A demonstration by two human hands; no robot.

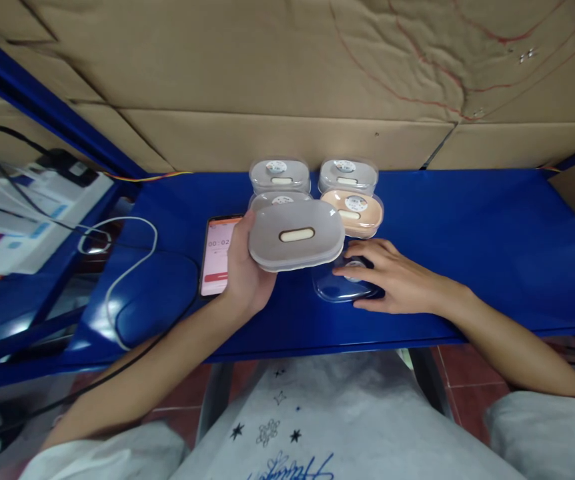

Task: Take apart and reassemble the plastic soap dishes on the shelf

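My left hand [250,267] grips a grey rounded-oval soap box [272,243] by its left end, raised above the table. A cream oval piece with a brown rim sits in the middle of the grey face. Below and right of it, a clear plastic lid [335,287] with a round sticker lies on the blue table. Across that lid's right part is my right hand [382,273], its fingers at the far side and its thumb at the near edge. Part of the lid is hidden by the hand.
Behind stand two grey boxes with clear lids, left [260,177] and right [365,179], a peach box [335,200], and another half-hidden grey box [297,197]. A phone [212,257] showing a timer lies left. Cables cross the blue table [467,233]; a power strip [42,233] lies farther left.
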